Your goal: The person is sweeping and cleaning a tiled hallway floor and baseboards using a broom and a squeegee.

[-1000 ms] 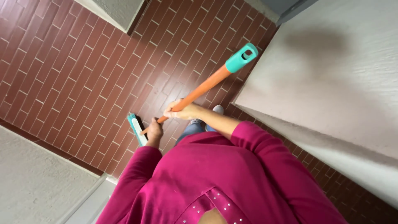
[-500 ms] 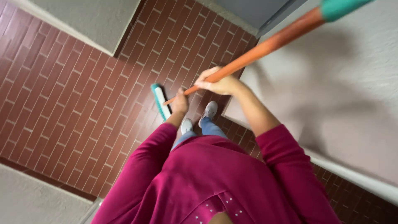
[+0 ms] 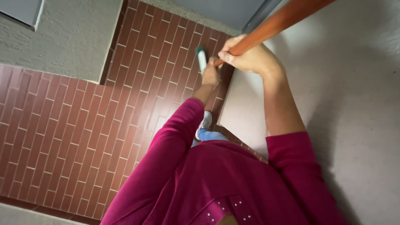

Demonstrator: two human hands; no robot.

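I look down past a magenta sweater (image 3: 225,183) at a broom held in both hands over a floor of reddish-brown brick tiles (image 3: 75,125). My right hand (image 3: 250,56) sits high on the orange broom handle (image 3: 283,18), fingers curled fully around the pole so no gap shows. My left hand (image 3: 210,76) is lower down, out at arm's length; it seems closed on the same pole, though the handle is hidden there behind the fist (I can only see the back of it). Just beyond that hand the teal broom head (image 3: 201,58) rests on or just above the tiles, close to the foot of the pale rough-plastered wall (image 3: 341,83) on the right.

I judge the broom to be light and stiff: a thin rigid pole that should not flex much, with the weight, such as it is, down at the head. The painted handle looks smooth, so it could twist or slide in a loose grip. Two hands spaced well apart, as they are now, give the best leverage, the upper one steering and the lower one pressing. The bristles should be the only soft part. One grey shoe (image 3: 205,121) shows below the sweater's hem.
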